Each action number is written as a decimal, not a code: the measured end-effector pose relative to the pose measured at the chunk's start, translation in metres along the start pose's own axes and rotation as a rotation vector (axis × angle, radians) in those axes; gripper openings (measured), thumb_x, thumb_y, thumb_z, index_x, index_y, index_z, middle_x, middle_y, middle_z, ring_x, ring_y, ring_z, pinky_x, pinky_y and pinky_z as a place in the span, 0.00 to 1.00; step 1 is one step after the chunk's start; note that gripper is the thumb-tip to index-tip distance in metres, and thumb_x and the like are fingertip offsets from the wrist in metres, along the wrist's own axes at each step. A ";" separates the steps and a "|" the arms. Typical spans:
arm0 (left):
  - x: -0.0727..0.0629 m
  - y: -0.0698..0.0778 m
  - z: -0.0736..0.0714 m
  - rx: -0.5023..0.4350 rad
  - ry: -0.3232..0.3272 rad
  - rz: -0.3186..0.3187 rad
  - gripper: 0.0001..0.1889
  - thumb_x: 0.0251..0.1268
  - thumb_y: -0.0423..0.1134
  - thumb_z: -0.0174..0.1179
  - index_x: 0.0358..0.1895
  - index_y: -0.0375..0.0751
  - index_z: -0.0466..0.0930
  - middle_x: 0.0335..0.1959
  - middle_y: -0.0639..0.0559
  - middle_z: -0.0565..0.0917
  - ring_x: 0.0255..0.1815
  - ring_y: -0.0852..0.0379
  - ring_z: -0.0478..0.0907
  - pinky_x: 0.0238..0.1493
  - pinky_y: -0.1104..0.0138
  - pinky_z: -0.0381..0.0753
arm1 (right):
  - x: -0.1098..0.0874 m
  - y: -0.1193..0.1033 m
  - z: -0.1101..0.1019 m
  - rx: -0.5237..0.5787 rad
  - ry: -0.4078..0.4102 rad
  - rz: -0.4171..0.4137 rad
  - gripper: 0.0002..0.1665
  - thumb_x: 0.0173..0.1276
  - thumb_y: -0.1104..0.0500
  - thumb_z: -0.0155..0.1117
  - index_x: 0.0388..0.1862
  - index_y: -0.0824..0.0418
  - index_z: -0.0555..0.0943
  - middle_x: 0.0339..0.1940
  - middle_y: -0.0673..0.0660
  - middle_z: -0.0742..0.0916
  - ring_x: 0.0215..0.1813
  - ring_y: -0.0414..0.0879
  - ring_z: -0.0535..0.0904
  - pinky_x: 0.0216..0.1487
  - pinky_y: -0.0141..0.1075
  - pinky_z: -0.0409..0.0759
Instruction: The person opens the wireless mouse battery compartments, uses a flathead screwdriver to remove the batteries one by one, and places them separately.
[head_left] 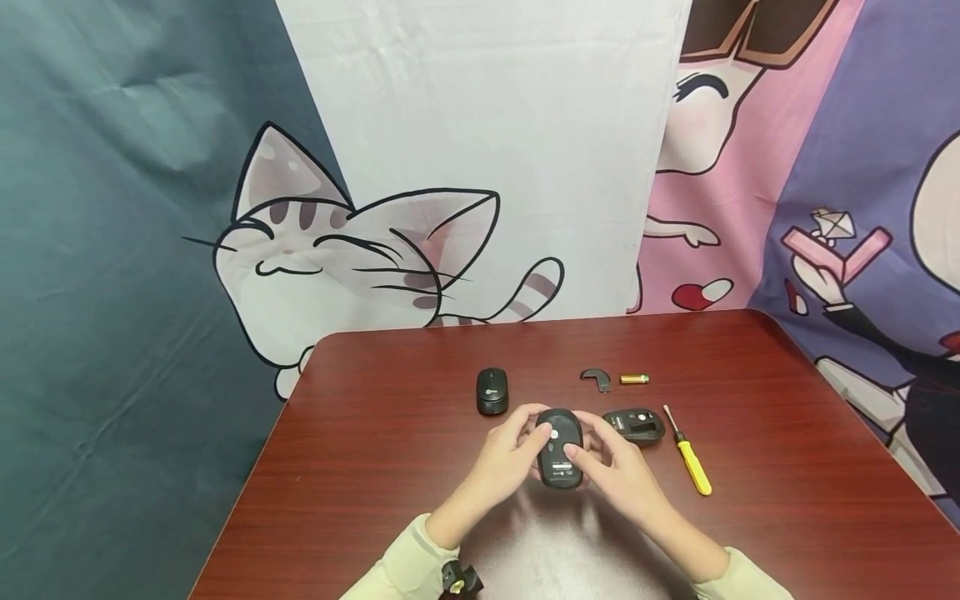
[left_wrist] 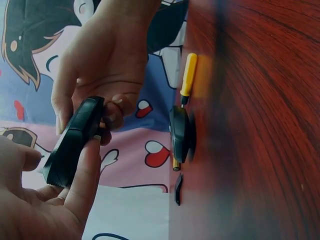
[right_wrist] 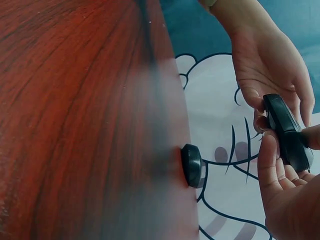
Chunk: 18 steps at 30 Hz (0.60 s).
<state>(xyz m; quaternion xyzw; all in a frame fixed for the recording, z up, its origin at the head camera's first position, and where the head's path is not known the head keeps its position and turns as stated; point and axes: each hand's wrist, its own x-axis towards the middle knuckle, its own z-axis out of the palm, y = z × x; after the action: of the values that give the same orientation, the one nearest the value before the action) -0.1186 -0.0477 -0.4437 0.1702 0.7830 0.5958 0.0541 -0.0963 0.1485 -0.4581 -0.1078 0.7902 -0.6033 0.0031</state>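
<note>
Both hands grip a black computer mouse [head_left: 557, 460] above the table, its underside with a white label turned up toward the head view. My left hand [head_left: 510, 454] holds its left edge, thumb on the underside. On the opposite edge, my right hand [head_left: 621, 467] holds it with the thumb near the label. The left wrist view shows the held mouse [left_wrist: 75, 142] side-on, clear of the tabletop. Just beyond the right hand, a second mouse [head_left: 637, 425] lies bottom-up with its battery slot uncovered.
A third black mouse [head_left: 492, 390] stands upright behind the left hand. Toward the back lie a curved black cover [head_left: 597, 379] and a small battery [head_left: 634, 379]. A yellow-handled screwdriver [head_left: 693, 467] rests at the right on the reddish-brown table [head_left: 360, 467].
</note>
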 end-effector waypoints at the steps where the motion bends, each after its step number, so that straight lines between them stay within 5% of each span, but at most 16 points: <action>1: 0.000 0.000 0.001 -0.006 0.006 -0.008 0.14 0.78 0.45 0.55 0.61 0.50 0.77 0.40 0.48 0.85 0.31 0.63 0.84 0.26 0.53 0.90 | 0.000 0.000 0.000 -0.005 -0.001 -0.002 0.27 0.73 0.58 0.66 0.68 0.60 0.72 0.34 0.58 0.87 0.28 0.41 0.83 0.29 0.42 0.87; 5: 0.000 0.000 0.002 0.004 0.027 -0.025 0.13 0.78 0.47 0.55 0.58 0.50 0.79 0.39 0.49 0.86 0.30 0.62 0.84 0.24 0.55 0.89 | -0.002 0.001 0.001 -0.005 -0.008 -0.011 0.27 0.73 0.58 0.66 0.68 0.61 0.72 0.34 0.58 0.87 0.28 0.40 0.83 0.29 0.41 0.87; 12: 0.002 -0.002 0.004 0.104 0.081 0.010 0.11 0.77 0.50 0.55 0.53 0.54 0.81 0.35 0.57 0.87 0.36 0.65 0.85 0.38 0.70 0.84 | -0.003 0.000 0.002 0.007 -0.002 -0.015 0.26 0.73 0.58 0.65 0.67 0.60 0.73 0.34 0.58 0.87 0.27 0.41 0.83 0.27 0.42 0.87; 18: 0.002 -0.002 0.007 0.088 0.094 -0.009 0.09 0.77 0.49 0.55 0.52 0.54 0.80 0.34 0.55 0.87 0.31 0.65 0.83 0.26 0.65 0.86 | -0.004 -0.004 0.004 0.003 0.019 0.023 0.25 0.73 0.57 0.66 0.66 0.59 0.74 0.32 0.57 0.86 0.24 0.43 0.82 0.26 0.42 0.87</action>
<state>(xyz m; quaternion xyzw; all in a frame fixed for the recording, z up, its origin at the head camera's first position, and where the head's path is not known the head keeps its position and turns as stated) -0.1194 -0.0413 -0.4473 0.1408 0.8109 0.5679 0.0127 -0.0914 0.1444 -0.4561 -0.0928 0.7905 -0.6054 0.0028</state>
